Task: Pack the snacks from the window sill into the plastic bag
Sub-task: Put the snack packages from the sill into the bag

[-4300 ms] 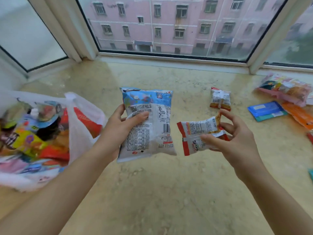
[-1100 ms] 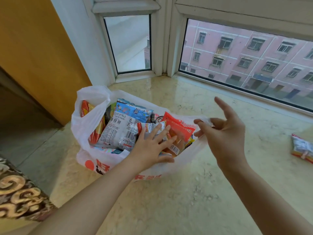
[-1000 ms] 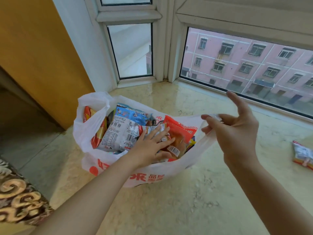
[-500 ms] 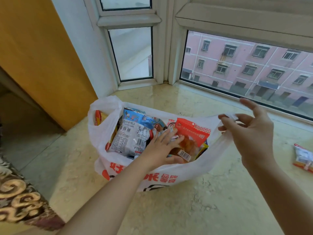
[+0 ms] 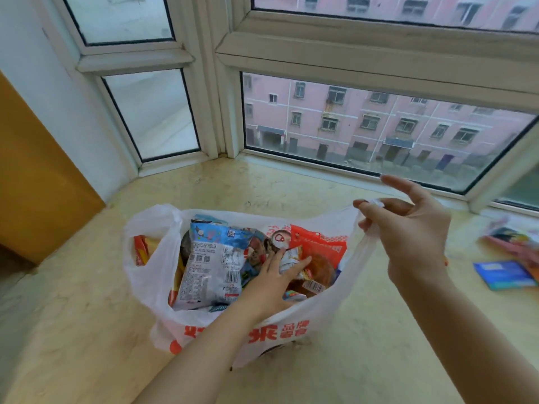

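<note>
A white plastic bag (image 5: 163, 290) with red print stands open on the marble window sill (image 5: 364, 330), filled with several snack packets. The blue and white packet (image 5: 211, 269) lies on top at the left, a red packet (image 5: 320, 246) at the right. My left hand (image 5: 272, 284) is inside the bag, fingers spread, pressing a small white and red packet (image 5: 288, 259) down among the others. My right hand (image 5: 408, 231) pinches the bag's right handle and holds it up and out.
More snacks lie on the sill at the far right: a blue flat packet (image 5: 501, 274) and a pink and colourful packet (image 5: 513, 240). Window frames (image 5: 221, 112) wall the back. An orange-brown panel (image 5: 38, 182) stands at the left, where the sill ends.
Since 4.3 s ago both packets went from my hands into the bag. My right hand has taken hold of the bag's handle and pulled it right. The view has swung right.
</note>
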A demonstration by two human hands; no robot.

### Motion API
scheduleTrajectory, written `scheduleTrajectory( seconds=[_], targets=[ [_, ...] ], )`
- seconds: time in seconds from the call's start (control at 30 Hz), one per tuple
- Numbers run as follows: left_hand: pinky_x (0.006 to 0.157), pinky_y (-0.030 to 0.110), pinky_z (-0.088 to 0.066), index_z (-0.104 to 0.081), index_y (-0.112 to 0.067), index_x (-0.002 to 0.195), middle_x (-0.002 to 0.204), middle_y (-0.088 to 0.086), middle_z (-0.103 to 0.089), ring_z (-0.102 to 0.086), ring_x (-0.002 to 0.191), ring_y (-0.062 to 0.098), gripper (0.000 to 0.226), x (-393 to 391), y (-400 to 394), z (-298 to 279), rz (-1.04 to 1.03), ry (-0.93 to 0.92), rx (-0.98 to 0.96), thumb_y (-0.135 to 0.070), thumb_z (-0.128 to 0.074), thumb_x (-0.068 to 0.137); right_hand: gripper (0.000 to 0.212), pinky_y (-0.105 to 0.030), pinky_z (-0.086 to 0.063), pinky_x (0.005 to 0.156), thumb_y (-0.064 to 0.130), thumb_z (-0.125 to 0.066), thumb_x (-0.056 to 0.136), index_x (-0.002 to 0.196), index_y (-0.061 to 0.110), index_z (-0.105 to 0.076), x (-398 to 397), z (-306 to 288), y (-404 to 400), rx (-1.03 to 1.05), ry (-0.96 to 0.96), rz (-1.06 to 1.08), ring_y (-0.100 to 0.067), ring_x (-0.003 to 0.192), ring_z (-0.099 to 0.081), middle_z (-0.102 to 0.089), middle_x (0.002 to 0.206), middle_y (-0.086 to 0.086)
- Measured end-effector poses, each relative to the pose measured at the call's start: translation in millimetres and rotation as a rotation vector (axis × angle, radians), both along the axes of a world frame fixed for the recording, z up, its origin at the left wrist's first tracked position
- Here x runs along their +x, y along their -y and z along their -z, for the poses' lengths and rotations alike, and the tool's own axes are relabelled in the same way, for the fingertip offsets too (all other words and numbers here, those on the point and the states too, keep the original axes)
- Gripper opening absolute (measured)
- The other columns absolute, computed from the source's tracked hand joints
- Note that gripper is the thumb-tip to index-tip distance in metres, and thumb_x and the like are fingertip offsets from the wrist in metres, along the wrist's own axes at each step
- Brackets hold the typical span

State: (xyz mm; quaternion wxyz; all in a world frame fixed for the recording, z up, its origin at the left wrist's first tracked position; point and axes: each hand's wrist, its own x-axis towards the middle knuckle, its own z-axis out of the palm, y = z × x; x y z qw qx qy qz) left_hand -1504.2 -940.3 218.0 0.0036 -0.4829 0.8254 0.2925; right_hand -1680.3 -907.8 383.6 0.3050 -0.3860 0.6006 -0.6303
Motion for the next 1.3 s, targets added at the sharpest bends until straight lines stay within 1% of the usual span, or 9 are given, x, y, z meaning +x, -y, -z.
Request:
scheduleTrajectory(
  seconds=[0.27, 0.47, 0.6, 0.7, 0.77, 0.9, 1.03, 1.17, 1.3],
  targets=[
    [0.095, 0.049, -0.048, 0.000, -0.054, 0.146, 0.157, -0.001, 0.026, 0.019, 0.146, 0.026, 0.078, -155, -30, 1, 0.254, -0.020, -0.083, -0.042, -0.056, 0.092, 0.046, -0.032, -0.054, 0.063, 0.002, -0.075, 0.077, 0.118, 0.019, -0.062, -118, -7, -48, -0.020, -0.129, 0.221, -0.019, 0.059, -0.067, -0.071, 0.077, -0.012],
    [0.101, 0.051, -0.039, -0.001, -0.052, 0.147, 0.158, 0.005, 0.024, 0.012, 0.147, 0.032, 0.075, -240, -53, 7, 0.441, 0.029, -0.188, -0.050, -0.052, 0.092, 0.041, -0.019, -0.053, 0.056, 0.003, -0.075, 0.079, 0.116, 0.017, -0.064, -192, 3, -83, -0.004, -0.330, 0.370, -0.010, 0.054, -0.065, -0.070, 0.078, -0.009],
    [0.116, 0.050, -0.014, -0.003, -0.052, 0.147, 0.159, 0.005, 0.023, 0.010, 0.147, 0.030, 0.069, -253, -61, 11, 0.514, 0.047, -0.261, -0.069, -0.034, 0.087, 0.029, -0.027, -0.053, 0.069, 0.011, -0.074, 0.080, 0.108, 0.012, -0.070, -221, 23, -99, 0.107, -0.741, 0.319, -0.017, 0.068, -0.068, -0.072, 0.086, -0.006],
    [0.118, 0.042, -0.001, -0.001, -0.054, 0.146, 0.160, -0.001, 0.018, 0.013, 0.147, 0.018, 0.071, -247, -64, 12, 0.477, 0.004, -0.304, -0.077, -0.007, 0.079, 0.020, -0.024, -0.038, 0.061, 0.011, -0.075, 0.077, 0.097, 0.008, -0.073, -228, 39, -109, 0.171, -1.208, 0.296, -0.028, 0.079, -0.064, -0.068, 0.089, -0.008],
    [0.119, 0.040, 0.004, -0.001, -0.051, 0.148, 0.160, -0.003, 0.017, 0.019, 0.146, 0.015, 0.071, -241, -63, 14, 0.448, 0.008, -0.344, -0.074, -0.005, 0.081, 0.026, -0.032, -0.047, 0.060, 0.016, -0.077, 0.075, 0.099, 0.007, -0.071, -228, 49, -116, 0.215, -1.334, 0.300, -0.031, 0.095, -0.054, -0.059, 0.102, -0.013],
    [0.119, 0.045, 0.007, 0.010, -0.043, 0.149, 0.158, -0.001, 0.023, 0.026, 0.143, 0.018, 0.077, -238, -64, 15, 0.443, 0.111, -0.378, -0.075, 0.006, 0.078, 0.047, -0.051, -0.036, 0.103, 0.027, -0.073, 0.078, 0.119, 0.008, -0.062, -218, 80, -130, 0.262, -1.538, 0.150, -0.037, 0.130, -0.038, -0.048, 0.135, -0.018],
    [0.119, 0.044, 0.007, 0.008, -0.036, 0.150, 0.159, 0.000, 0.020, 0.031, 0.138, 0.016, 0.096, -250, -70, -3, 0.416, 0.136, -0.326, -0.077, 0.024, 0.064, 0.060, -0.056, -0.020, 0.112, 0.045, -0.047, 0.086, 0.137, 0.014, -0.049, -210, 102, -148, 0.348, -1.608, 0.042, -0.034, 0.144, -0.021, -0.030, 0.154, -0.012],
    [0.116, 0.037, -0.015, -0.030, -0.031, 0.148, 0.159, -0.009, -0.014, -0.006, 0.147, 0.010, 0.063, -269, -79, -30, 0.191, -0.163, -0.321, -0.061, -0.017, 0.094, 0.070, -0.052, -0.014, 0.114, 0.053, -0.039, 0.090, 0.150, 0.018, -0.027, -218, 100, -169, 0.399, -1.503, 0.112, -0.028, 0.147, -0.011, -0.018, 0.159, -0.009],
    [0.107, 0.030, -0.028, -0.045, -0.024, 0.136, 0.142, -0.007, -0.044, -0.035, 0.131, 0.010, 0.053, -301, -103, -65, 0.141, -0.438, -0.419, -0.052, -0.022, 0.097, 0.070, -0.053, -0.021, 0.112, 0.053, -0.036, 0.092, 0.151, 0.017, -0.024, -243, 93, -198, 0.506, -1.410, 0.188, -0.025, 0.147, -0.014, -0.015, 0.160, -0.007]
  ],
)
